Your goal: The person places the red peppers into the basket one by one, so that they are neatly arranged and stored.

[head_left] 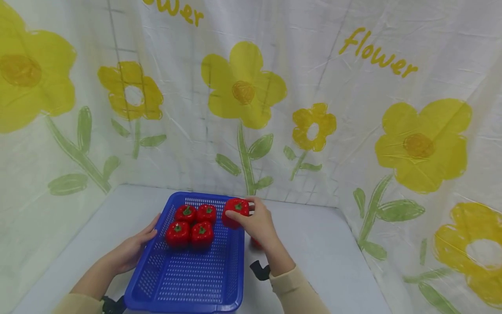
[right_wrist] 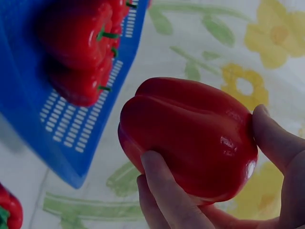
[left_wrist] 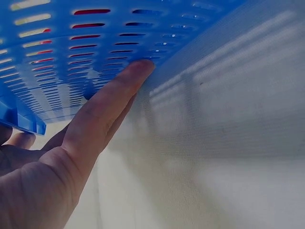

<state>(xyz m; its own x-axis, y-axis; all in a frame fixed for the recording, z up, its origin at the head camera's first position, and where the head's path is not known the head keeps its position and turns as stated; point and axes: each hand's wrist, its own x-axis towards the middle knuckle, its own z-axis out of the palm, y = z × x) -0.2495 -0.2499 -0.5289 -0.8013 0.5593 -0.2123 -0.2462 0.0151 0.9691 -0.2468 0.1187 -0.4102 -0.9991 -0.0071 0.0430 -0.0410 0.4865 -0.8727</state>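
Note:
My right hand [head_left: 259,220] holds a red bell pepper [head_left: 234,213] over the right rim of a blue perforated basket [head_left: 192,279]. Its thumb and fingers wrap the pepper's sides, and the right wrist view shows the glossy pepper [right_wrist: 186,138] lying sideways in the grasp. Several more red bell peppers [head_left: 201,233] with green stems sit grouped toward the basket's far left. My left hand [head_left: 133,248] grips the basket's left side. In the left wrist view its long finger [left_wrist: 107,107] lies against the slotted wall, while other fingertips [left_wrist: 21,140] show by the rim.
Another red pepper [head_left: 256,243] lies on the white table [head_left: 313,253] right of the basket, partly hidden by my right wrist. A white curtain [head_left: 184,144] printed with yellow flowers hangs behind and along both sides of the table.

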